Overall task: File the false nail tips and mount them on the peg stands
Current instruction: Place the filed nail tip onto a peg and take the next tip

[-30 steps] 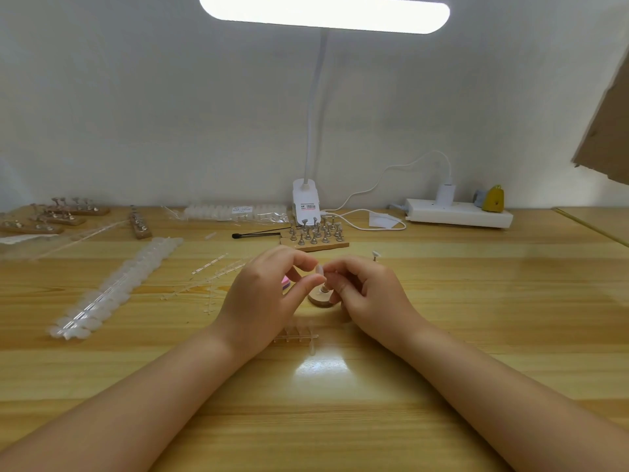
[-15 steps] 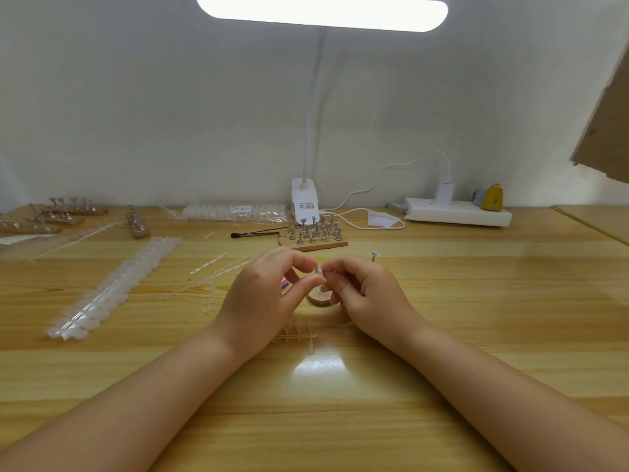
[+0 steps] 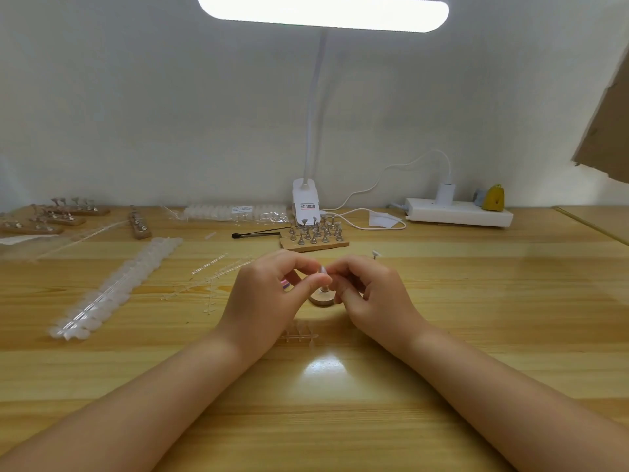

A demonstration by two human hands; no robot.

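— Where's the nail tip (image 3: 322, 269)?
— Pinched between both hands, left hand (image 3: 269, 298) and right hand (image 3: 369, 294), fingers curled round it, just above the round peg stand (image 3: 322, 297) mid-table.
— Tricky?
— Likely featherlight, springy, slippery; hold its side edges. Spare pegs on the board (image 3: 315, 237) sit farther back.

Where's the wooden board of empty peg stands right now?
Head view: the board of peg stands sits centre-table, just beyond both hands, in front of the lamp base, right of the black brush.

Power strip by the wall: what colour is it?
White; the power strip shows plainly in the head view.
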